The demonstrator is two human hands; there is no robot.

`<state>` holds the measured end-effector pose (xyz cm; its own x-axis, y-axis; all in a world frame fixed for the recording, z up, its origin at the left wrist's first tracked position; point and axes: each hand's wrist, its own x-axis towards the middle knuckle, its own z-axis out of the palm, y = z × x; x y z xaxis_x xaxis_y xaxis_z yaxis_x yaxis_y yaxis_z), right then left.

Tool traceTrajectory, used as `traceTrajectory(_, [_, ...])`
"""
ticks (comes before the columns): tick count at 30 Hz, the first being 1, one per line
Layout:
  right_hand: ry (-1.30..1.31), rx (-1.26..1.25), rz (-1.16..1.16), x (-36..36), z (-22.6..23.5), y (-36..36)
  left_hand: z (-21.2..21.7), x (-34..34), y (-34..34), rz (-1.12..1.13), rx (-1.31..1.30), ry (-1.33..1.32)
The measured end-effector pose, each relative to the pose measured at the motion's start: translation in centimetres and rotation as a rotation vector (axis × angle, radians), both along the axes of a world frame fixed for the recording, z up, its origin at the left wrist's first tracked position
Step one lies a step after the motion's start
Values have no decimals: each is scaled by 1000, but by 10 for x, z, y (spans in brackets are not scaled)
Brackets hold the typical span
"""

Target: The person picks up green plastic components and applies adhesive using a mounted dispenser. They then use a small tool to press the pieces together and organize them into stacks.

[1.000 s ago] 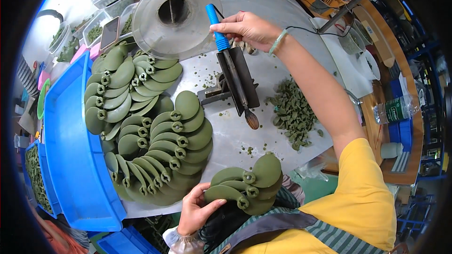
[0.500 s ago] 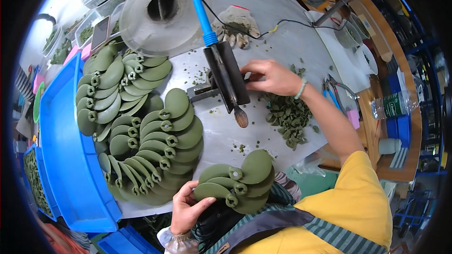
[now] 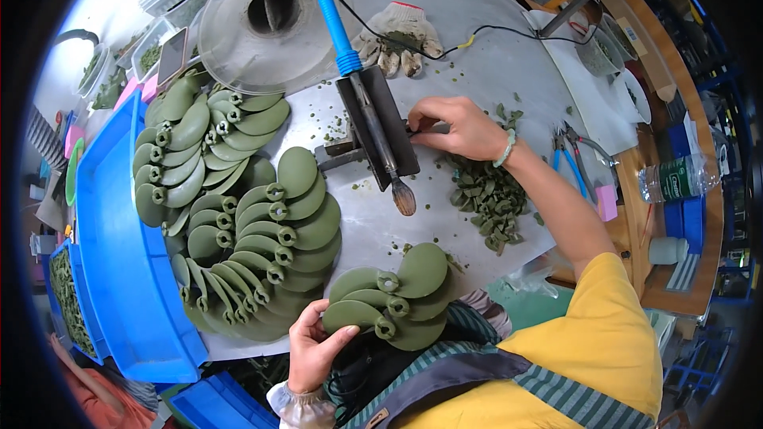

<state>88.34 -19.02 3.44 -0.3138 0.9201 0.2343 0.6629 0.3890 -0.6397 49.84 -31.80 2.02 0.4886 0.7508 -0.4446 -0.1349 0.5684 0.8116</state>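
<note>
My left hand (image 3: 314,345) grips a bunch of green plastic propeller-shaped parts (image 3: 393,298) at the near table edge, above my lap. My right hand (image 3: 455,127) rests on the grey table, fingers closed on a thin dark tool lying beside the black stand (image 3: 380,129). On that stand lies a blue-handled heating iron (image 3: 358,83), tip toward me. A heap of green trimmings (image 3: 486,195) sits just below my right wrist. Rows of more green propeller parts (image 3: 238,206) cover the table's left side.
Blue bins (image 3: 115,254) line the left edge. A clear round lid (image 3: 254,20) and a work glove (image 3: 397,32) lie at the back. Blue-handled pliers (image 3: 568,155), a pink block (image 3: 606,202) and a water bottle (image 3: 675,179) sit at the right.
My right hand let go of the iron's blue handle and dropped to the table right of the stand. The left hand's bunch stayed in place.
</note>
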Motion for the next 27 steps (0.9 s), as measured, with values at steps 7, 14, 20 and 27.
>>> traceTrajectory(7, [81, 17, -35, 1, -8, 1, 4, 3, 0, 29, -21, 20])
traceTrajectory(14, [39, 23, -28, 6, -6, -2, 3, 2, -2, 50, -34, 26])
traceTrajectory(20, [47, -11, -76, 15, -7, -4, 2, 2, -1, 61, -33, 8])
traceTrajectory(27, [89, -79, -50, 16, -2, -3, 1, 5, 1, 71, -42, -22])
